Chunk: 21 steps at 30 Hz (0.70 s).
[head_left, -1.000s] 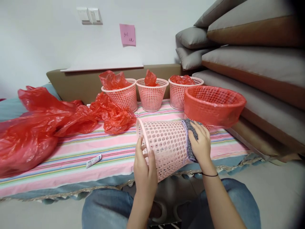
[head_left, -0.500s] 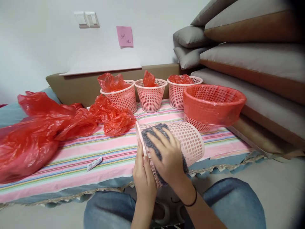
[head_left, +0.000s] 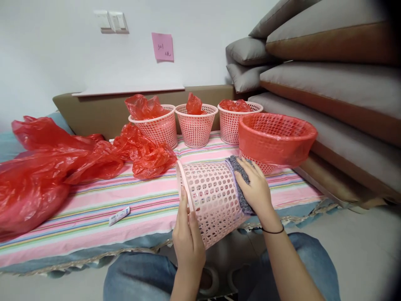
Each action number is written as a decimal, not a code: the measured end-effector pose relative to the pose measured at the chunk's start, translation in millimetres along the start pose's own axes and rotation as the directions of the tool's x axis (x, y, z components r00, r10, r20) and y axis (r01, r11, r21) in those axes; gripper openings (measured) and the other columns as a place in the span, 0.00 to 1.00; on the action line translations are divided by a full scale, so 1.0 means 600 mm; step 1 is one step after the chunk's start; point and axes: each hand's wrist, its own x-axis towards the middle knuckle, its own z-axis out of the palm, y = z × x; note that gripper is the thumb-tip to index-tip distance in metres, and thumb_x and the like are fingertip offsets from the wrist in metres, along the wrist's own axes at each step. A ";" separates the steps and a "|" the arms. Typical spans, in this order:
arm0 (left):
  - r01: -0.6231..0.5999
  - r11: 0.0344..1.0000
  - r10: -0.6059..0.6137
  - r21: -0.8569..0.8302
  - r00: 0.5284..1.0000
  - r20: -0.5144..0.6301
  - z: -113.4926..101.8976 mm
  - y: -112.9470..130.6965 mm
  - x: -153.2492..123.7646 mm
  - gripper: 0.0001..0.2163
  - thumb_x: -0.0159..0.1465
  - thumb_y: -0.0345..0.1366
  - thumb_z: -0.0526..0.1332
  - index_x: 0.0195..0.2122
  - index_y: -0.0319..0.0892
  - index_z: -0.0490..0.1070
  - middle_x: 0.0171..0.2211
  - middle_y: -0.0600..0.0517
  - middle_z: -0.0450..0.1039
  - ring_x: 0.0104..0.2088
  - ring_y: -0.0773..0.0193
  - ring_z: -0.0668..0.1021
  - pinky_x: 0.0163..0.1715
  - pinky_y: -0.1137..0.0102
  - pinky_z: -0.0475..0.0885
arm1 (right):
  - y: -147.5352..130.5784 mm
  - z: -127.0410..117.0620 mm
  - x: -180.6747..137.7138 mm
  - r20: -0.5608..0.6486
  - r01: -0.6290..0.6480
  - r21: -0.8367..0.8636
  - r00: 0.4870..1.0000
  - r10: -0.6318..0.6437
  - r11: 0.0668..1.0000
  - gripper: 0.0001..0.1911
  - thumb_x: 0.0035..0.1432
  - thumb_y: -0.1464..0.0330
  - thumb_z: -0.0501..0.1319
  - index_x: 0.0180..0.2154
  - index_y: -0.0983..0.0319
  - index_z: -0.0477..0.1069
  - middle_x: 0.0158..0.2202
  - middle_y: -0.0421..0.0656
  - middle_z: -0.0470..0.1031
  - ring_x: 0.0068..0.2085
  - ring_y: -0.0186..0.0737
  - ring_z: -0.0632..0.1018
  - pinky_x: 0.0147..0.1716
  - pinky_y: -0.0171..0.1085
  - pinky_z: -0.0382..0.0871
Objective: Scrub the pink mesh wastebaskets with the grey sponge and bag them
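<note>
A pink perforated plastic basket (head_left: 210,196) lies on its side in front of me, its rim pointing left. My left hand (head_left: 187,238) grips that rim from below. My right hand (head_left: 255,190) presses a grey cloth (head_left: 237,175) flat against the basket's bottom end, fingers wrapped over the cloth. Both hands hold the basket just above the near edge of the striped cloth-covered table (head_left: 94,209).
Three pink baskets (head_left: 196,125) with red plastic bags inside stand in a row at the back. A larger basket lined with a red bag (head_left: 275,140) stands at the right. Loose red bags (head_left: 62,163) lie on the left, a small white tube (head_left: 119,215) beside them. Sofa cushions (head_left: 328,83) rise at the right.
My right hand has slid the grey cloth from the basket's side near the rim back to its bottom end. The left hand keeps its hold on the rim.
</note>
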 end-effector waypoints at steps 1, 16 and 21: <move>0.011 1.000 -0.011 -0.013 1.000 0.000 0.001 0.001 -0.003 0.24 0.73 0.42 0.49 0.69 0.47 0.56 0.67 0.45 0.62 0.63 0.54 0.71 0.60 0.61 0.69 | 0.008 -0.001 -0.001 0.005 0.005 0.007 1.000 -0.005 1.000 0.25 0.67 0.58 0.52 0.62 0.58 0.68 0.63 0.45 0.69 0.66 0.52 0.66 0.66 0.59 0.56; 0.011 0.999 -0.010 0.050 0.999 -0.031 -0.013 -0.014 -0.017 0.22 0.73 0.40 0.50 0.67 0.48 0.61 0.66 0.47 0.65 0.58 0.58 0.76 0.55 0.66 0.72 | -0.203 -0.002 -0.065 0.149 0.274 0.177 0.942 -0.301 0.945 0.24 0.65 0.65 0.55 0.62 0.51 0.67 0.67 0.34 0.64 0.68 0.53 0.59 0.64 0.56 0.58; 0.103 0.995 -0.103 -0.003 0.994 -0.028 -0.009 -0.005 -0.029 0.22 0.72 0.43 0.51 0.65 0.45 0.63 0.62 0.42 0.70 0.32 0.64 0.81 0.36 0.68 0.77 | -0.109 0.009 -0.019 0.080 0.125 0.067 0.988 -0.130 0.990 0.24 0.66 0.64 0.53 0.61 0.57 0.69 0.64 0.40 0.69 0.66 0.52 0.63 0.64 0.56 0.59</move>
